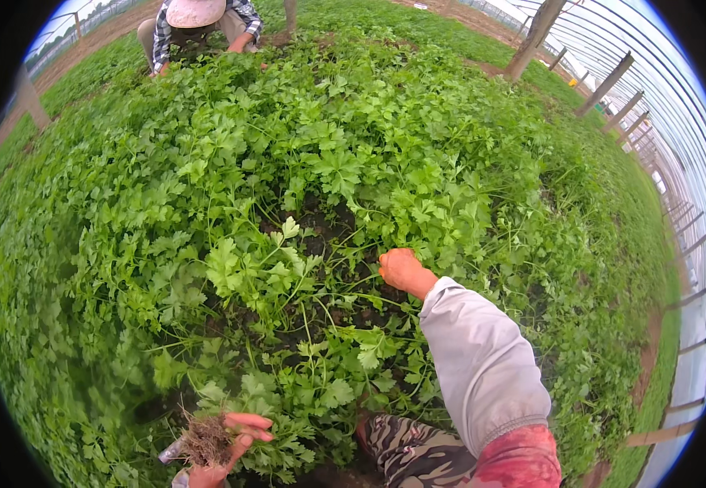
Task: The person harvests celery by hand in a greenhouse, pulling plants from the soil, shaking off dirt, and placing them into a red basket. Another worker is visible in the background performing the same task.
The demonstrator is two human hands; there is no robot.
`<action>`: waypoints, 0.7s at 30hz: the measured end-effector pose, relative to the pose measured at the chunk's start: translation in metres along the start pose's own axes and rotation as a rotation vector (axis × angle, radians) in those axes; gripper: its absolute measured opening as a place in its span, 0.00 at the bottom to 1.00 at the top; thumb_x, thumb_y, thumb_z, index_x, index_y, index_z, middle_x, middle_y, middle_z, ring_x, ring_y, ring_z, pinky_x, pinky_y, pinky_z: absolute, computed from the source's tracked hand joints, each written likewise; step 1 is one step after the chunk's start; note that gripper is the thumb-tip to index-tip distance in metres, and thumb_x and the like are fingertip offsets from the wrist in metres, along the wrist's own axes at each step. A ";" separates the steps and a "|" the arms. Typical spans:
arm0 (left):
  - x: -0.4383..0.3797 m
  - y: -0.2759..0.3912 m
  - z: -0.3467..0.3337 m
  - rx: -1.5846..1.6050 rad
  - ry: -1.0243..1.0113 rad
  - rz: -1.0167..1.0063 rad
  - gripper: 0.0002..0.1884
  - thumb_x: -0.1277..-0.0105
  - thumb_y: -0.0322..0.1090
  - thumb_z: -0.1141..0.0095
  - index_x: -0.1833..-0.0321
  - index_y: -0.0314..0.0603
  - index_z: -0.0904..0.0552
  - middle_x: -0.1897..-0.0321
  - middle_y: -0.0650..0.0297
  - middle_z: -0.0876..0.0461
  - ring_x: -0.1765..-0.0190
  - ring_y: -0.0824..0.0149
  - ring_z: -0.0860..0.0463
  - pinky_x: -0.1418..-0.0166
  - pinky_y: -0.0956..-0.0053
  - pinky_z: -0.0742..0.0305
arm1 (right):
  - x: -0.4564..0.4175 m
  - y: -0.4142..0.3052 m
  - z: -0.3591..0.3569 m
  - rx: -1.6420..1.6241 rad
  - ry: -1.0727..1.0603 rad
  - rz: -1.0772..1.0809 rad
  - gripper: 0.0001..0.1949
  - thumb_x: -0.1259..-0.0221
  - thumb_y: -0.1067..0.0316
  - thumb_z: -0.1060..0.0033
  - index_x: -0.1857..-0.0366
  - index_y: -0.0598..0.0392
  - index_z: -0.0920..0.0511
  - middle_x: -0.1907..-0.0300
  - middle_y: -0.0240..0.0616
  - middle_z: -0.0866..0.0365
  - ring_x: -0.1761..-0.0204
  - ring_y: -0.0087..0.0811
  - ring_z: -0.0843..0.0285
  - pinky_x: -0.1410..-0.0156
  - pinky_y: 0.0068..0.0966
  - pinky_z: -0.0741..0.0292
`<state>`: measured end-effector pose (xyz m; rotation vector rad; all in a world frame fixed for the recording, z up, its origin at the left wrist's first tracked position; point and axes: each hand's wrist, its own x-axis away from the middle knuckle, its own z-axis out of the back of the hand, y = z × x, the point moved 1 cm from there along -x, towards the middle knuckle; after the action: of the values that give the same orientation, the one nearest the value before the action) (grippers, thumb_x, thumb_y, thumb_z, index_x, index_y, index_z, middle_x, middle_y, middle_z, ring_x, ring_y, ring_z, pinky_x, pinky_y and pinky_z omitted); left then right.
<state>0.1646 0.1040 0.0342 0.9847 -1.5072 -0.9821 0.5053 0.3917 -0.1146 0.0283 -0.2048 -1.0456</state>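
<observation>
At the lower left, my left hand (237,448) holds a bundle of uprooted leafy plants by a tangled, soil-brown root clump (205,440). Its thumb and some fingers extend to the right, over green leaves. My right hand (406,272) reaches into the middle of the bed with its fingers curled in among thin plant stems. What lies between those fingers is hidden. Celery-like plants (261,262) with lobed leaves surround both hands. Dark soil (322,229) shows through a thinned patch left of my right hand.
Opposite me, a person (197,30) in a pink hat and checked sleeves crouches with both hands in the plants. Posts (536,39) rise along the right, beneath the ribbed plastic tunnel cover (664,79). My camouflage-clad leg (417,451) is at the bottom.
</observation>
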 end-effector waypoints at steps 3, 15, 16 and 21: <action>-0.001 -0.001 -0.002 0.002 0.031 -0.044 0.14 0.37 0.36 0.47 0.60 0.26 0.24 0.63 0.49 0.20 0.62 0.61 0.18 0.54 0.64 0.23 | 0.052 0.051 -0.107 0.444 0.160 0.096 0.15 0.46 0.62 0.48 0.57 0.59 0.23 0.52 0.53 0.26 0.55 0.51 0.24 0.63 0.47 0.24; -0.005 0.010 0.007 -0.070 0.021 0.024 0.13 0.34 0.39 0.49 0.63 0.34 0.19 0.61 0.56 0.18 0.58 0.66 0.21 0.54 0.72 0.28 | 0.017 0.073 -0.120 0.200 -0.215 -0.055 0.22 0.38 0.64 0.56 0.40 0.54 0.38 0.53 0.48 0.25 0.54 0.46 0.25 0.53 0.43 0.25; -0.008 0.016 0.006 -0.075 0.049 0.032 0.13 0.34 0.39 0.49 0.62 0.34 0.19 0.61 0.56 0.18 0.58 0.67 0.21 0.54 0.73 0.28 | 0.003 0.071 -0.121 0.159 -0.214 -0.082 0.22 0.38 0.64 0.56 0.39 0.53 0.39 0.52 0.48 0.25 0.54 0.46 0.24 0.54 0.42 0.24; -0.016 0.031 0.002 -0.040 0.065 -0.016 0.12 0.36 0.36 0.46 0.60 0.31 0.20 0.62 0.54 0.19 0.62 0.68 0.19 0.58 0.74 0.25 | -0.036 0.060 -0.136 -0.086 -0.263 -0.224 0.24 0.37 0.65 0.57 0.36 0.48 0.44 0.50 0.49 0.25 0.55 0.44 0.23 0.55 0.39 0.23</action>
<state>0.1615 0.1293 0.0576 0.9922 -1.4226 -0.9793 0.5640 0.4425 -0.2462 -0.1680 -0.4022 -1.2797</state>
